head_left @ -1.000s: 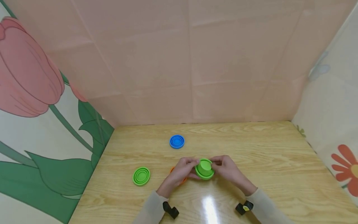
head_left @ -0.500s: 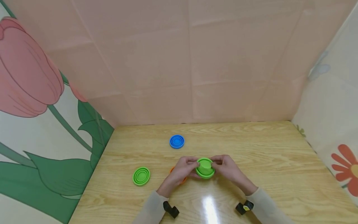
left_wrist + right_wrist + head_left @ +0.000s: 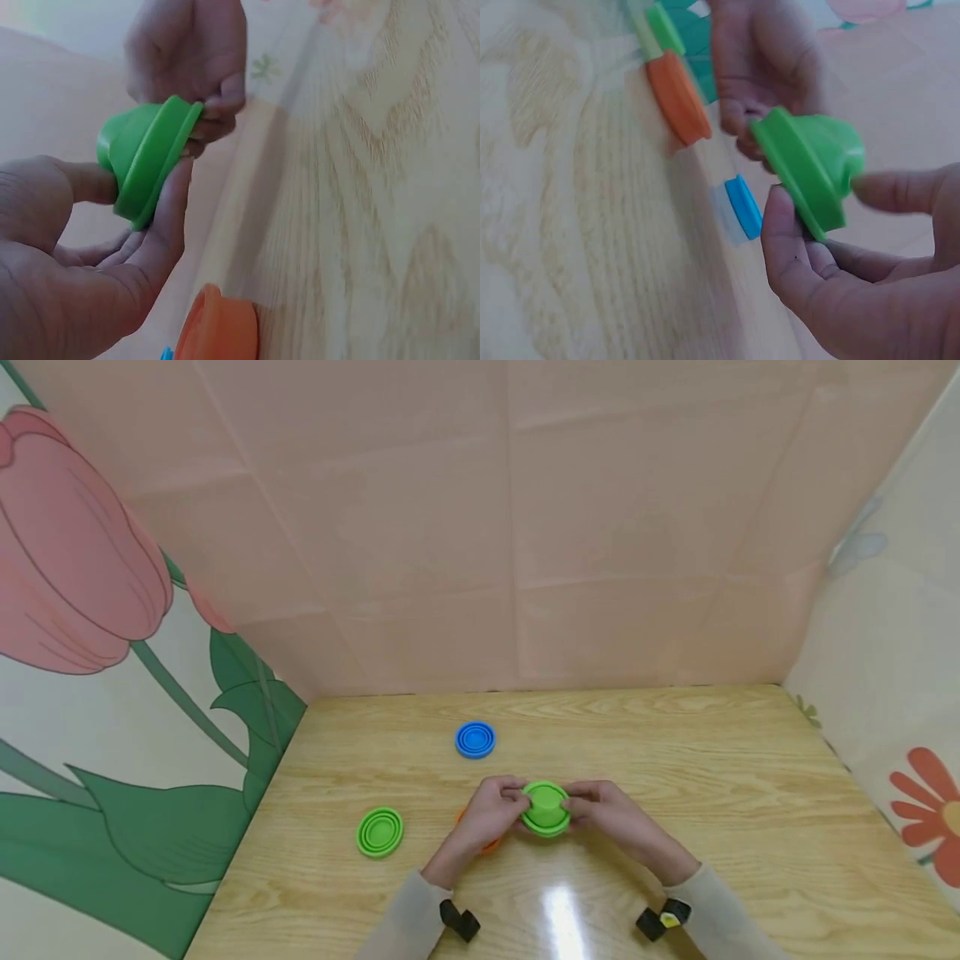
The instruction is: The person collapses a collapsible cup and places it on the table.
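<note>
A green collapsible cup (image 3: pixel 546 810) is held above the table between both hands, its base turned up toward the head camera. My left hand (image 3: pixel 495 810) pinches its left side, thumb on the base wall and fingers under the rim. On the opposite side my right hand (image 3: pixel 611 810) grips it the same way. In the left wrist view the cup (image 3: pixel 146 154) still bulges partway out from its rim. The right wrist view shows a dent where the right thumb meets the cup (image 3: pixel 806 169). An orange collapsible cup (image 3: pixel 491 846) lies mostly hidden behind the left hand.
On the wooden table (image 3: pixel 712 777) a flattened blue collapsible cup (image 3: pixel 475 739) lies farther back. Another flattened green cup (image 3: pixel 379 832) is to the left. A pink backdrop (image 3: pixel 510 527) rises at the table's far edge, with flower-printed sheets on both sides.
The held cup's raised base has been pushed down toward its rim and looks flatter. Both thumbs now press on the base. The cup has shifted slightly left.
</note>
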Action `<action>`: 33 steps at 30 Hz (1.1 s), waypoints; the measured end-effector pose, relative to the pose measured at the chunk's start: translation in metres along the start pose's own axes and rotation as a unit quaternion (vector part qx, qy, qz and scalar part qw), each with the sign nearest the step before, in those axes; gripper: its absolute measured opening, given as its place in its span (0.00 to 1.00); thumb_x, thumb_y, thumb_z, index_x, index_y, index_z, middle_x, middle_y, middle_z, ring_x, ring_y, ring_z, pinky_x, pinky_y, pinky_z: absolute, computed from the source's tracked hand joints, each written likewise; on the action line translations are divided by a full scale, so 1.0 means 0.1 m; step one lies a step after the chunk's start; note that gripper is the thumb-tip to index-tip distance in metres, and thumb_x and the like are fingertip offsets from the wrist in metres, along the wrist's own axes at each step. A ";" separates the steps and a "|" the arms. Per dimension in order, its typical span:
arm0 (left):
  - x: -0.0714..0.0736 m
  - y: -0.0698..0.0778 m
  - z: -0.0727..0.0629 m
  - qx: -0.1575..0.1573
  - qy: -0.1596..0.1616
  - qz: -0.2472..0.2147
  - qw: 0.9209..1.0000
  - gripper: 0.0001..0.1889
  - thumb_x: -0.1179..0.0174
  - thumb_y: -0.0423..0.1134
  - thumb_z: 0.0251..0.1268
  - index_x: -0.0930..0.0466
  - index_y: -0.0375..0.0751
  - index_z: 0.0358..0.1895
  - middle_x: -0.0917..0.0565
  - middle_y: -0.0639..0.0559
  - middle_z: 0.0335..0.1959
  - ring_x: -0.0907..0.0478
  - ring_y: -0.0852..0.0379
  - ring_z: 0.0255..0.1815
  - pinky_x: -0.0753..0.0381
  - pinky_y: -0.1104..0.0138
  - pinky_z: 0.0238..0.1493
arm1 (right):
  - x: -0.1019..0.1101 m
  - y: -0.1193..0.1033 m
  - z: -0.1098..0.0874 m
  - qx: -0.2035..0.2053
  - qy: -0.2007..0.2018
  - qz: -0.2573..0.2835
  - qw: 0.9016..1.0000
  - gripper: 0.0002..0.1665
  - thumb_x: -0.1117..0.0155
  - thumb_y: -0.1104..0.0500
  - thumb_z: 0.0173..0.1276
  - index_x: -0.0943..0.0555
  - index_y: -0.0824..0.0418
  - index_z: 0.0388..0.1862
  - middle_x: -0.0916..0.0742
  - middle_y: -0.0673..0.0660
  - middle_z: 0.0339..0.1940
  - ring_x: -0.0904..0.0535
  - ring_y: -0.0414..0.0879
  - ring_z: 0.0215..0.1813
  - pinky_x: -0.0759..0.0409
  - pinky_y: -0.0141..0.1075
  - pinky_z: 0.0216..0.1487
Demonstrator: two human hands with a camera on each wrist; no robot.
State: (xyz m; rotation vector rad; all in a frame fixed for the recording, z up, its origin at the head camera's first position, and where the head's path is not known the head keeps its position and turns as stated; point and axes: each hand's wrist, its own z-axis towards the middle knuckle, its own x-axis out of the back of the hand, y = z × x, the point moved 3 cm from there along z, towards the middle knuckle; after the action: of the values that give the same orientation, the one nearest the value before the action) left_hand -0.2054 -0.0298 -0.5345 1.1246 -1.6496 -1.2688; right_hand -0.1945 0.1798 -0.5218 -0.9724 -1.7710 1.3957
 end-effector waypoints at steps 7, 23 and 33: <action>0.01 -0.01 0.02 -0.013 0.010 0.016 1.000 0.21 0.43 0.27 0.71 0.22 0.24 0.65 0.13 0.41 0.43 0.15 0.58 0.36 0.07 0.65 0.36 | 0.02 -0.01 -0.01 0.009 -0.030 -0.003 0.999 0.37 0.32 0.60 0.74 0.32 0.78 0.74 0.13 0.70 0.62 0.13 0.41 0.56 0.13 0.33 0.58; 0.00 0.05 0.00 -0.010 0.014 0.041 0.999 0.19 0.40 0.33 0.75 0.19 0.31 0.64 0.13 0.44 0.44 0.14 0.58 0.38 0.07 0.64 0.38 | -0.03 0.01 0.05 -0.004 0.029 -0.005 1.000 0.36 0.28 0.63 0.69 0.29 0.80 0.69 0.11 0.58 0.46 0.14 0.41 0.45 0.10 0.37 0.48; -0.01 0.02 0.00 0.006 -0.049 -0.065 0.997 0.21 0.43 0.33 0.79 0.24 0.28 0.69 0.14 0.35 0.59 0.13 0.53 0.52 0.07 0.56 0.54 | 0.01 -0.03 0.04 0.003 0.040 -0.017 0.999 0.35 0.28 0.64 0.67 0.28 0.80 0.68 0.10 0.63 0.48 0.14 0.41 0.45 0.09 0.38 0.48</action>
State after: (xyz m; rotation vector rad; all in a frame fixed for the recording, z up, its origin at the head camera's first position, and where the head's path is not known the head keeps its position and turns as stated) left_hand -0.2052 -0.0285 -0.5327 1.2108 -1.6809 -1.4172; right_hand -0.1991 0.1786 -0.5196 -0.9779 -1.7153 1.3215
